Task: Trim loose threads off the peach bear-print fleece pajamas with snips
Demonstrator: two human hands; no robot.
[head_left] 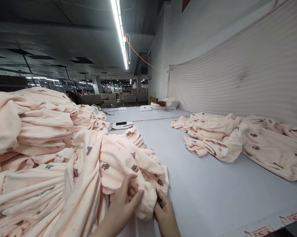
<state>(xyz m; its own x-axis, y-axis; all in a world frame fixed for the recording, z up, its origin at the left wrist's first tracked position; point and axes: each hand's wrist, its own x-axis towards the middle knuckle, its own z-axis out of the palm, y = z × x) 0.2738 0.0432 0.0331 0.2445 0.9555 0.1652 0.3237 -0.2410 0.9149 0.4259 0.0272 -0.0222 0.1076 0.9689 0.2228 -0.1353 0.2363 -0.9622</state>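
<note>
Nearest, left hand [125,202] pinches a rolled edge of the peach fleece garment [128,161], right hand [164,214] curled round a thin dark tool [158,197]; seemingly soft, light, floppy, best gripped bunched

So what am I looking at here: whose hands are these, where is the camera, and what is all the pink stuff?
No machine here: a person wears a camera on the head, so the one picture looks forward and down at their own two hands. The left hand grips a fold of a pink garment printed with small figures. The right hand touches the same fold and holds a thin dark tool, too small to identify. The garment lies at the edge of a big pile on the left of a long white table. A second pile lies further right, beside a striped cloth on the wall.
</note>
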